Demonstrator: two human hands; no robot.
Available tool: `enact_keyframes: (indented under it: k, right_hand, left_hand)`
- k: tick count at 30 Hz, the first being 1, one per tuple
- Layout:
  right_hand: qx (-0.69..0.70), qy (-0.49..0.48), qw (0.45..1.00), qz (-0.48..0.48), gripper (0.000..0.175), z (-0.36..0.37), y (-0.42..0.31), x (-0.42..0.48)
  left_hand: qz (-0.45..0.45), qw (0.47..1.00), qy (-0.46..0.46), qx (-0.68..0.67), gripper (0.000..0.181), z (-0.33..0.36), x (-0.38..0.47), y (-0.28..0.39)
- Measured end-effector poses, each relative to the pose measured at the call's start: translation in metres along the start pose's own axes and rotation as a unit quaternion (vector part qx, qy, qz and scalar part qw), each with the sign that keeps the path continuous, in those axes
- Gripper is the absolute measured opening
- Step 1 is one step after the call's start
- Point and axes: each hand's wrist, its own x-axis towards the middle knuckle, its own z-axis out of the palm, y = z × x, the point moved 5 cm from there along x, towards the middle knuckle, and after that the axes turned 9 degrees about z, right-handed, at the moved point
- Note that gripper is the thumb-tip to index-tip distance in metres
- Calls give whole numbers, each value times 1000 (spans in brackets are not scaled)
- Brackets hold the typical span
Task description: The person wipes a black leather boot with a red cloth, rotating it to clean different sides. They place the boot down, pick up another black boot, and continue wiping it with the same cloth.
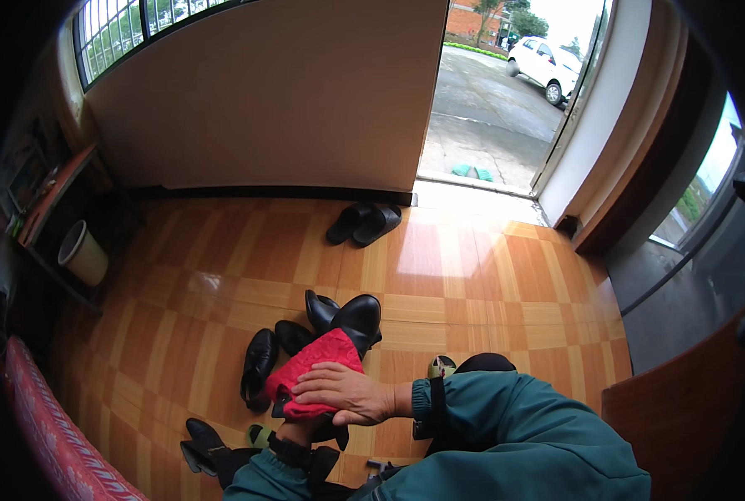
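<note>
A black leather boot point(358, 319) is held up before me, its toe pointing away and its shaft partly covered by a red cloth point(326, 354). My right hand point(347, 393) presses flat on the cloth with the fingers stretched to the left. Below it, my left hand point(301, 431) reaches up to the boot's open end and supports it; its fingers are hidden by the cloth and the boot. More black shoes stand on the floor around the boot: one shoe point(259, 369) to the left and another dark boot point(318, 308) partly behind it.
A black heeled shoe point(204, 446) lies at the lower left. Black slippers point(364, 223) rest near the wall. A waste bin point(84, 253) stands by a small table point(56, 194). The open doorway point(479, 188) shows green slippers point(472, 172) and a white car point(544, 66) outside.
</note>
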Motion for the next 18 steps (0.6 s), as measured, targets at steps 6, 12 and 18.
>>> enact_keyframes:
  k: [6, 12, 18]
  right_hand:
    - [-129, 39, 989, 60, 67, -22, 33, -1]
    - [-299, 81, 941, 134, 55, -55, 57, -1]
    - [-241, 141, 887, 368, 51, -92, 92, -11]
  left_hand:
    - [-26, 991, -16, 134, 59, -7, 15, 5]
    - [49, 998, 39, -11, 46, -8, 26, 6]
    - [-13, 999, 16, 38, 41, -3, 15, -12]
